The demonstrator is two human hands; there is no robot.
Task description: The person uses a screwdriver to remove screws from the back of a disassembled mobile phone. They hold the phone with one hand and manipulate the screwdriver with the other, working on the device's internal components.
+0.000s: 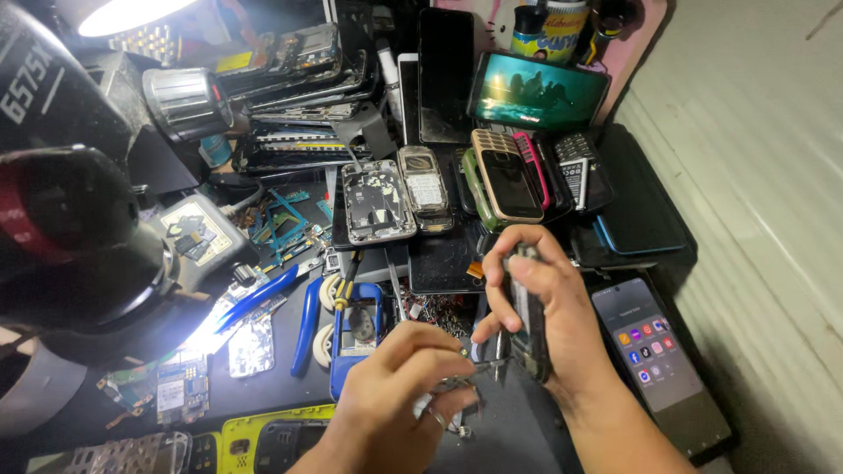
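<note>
Phone body (527, 325), dark and edge-on, is being gripped in our right hand (549, 307), fingers closed around it. Beside that phone body, our left hand (395, 395) is pinching a small part (464, 352) between thumb and fingertips.

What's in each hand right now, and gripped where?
Right hand grips a dark phone body edge-on by its long sides. Left hand pinches a tiny part at its fingertips; what it is cannot be told.

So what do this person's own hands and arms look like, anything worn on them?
Both forearms are bare, with no sleeves in view and no gloves. The left hand wears a ring on one finger. The right hand shows no ring, watch or strap.
</note>
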